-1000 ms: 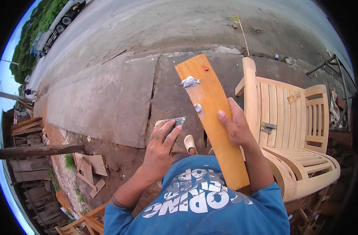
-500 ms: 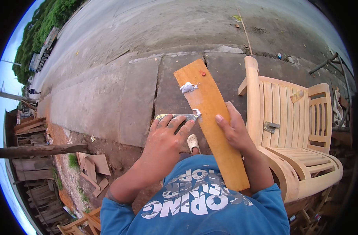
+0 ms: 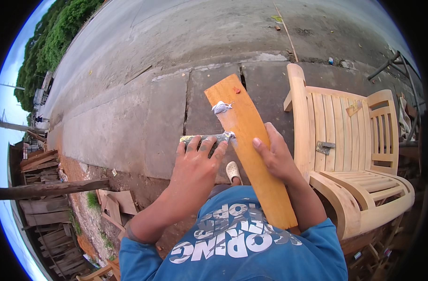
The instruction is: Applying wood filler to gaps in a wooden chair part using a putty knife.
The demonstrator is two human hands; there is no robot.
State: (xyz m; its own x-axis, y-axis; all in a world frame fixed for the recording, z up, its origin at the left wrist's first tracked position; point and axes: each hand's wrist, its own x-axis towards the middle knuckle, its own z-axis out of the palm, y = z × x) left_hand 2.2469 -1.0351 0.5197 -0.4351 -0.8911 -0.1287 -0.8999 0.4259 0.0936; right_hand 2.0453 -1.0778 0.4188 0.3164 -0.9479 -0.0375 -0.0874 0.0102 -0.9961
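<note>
A putty knife (image 3: 207, 138) is gripped by the left hand (image 3: 195, 171), fingers laid flat along its blade, and the blade's right end is pressed against the left edge of a wooden board (image 3: 249, 150), where a smear of grey filler (image 3: 229, 135) is seen. The board is steadied by the right hand (image 3: 276, 157), which is wrapped around its right edge with the thumb on the face. The board is held tilted, its near end by the blue shirt (image 3: 237, 239) and its far end out over the concrete pavement (image 3: 143, 117). A second dab of filler (image 3: 220, 107) lies higher on the board. A pale wooden chair (image 3: 350, 154) stands just right of the board, with a scraper (image 3: 325, 148) lying on its slats. A white shoe (image 3: 232, 171) is seen below the board. Stacked timber (image 3: 40, 161) lies at the far left.
</note>
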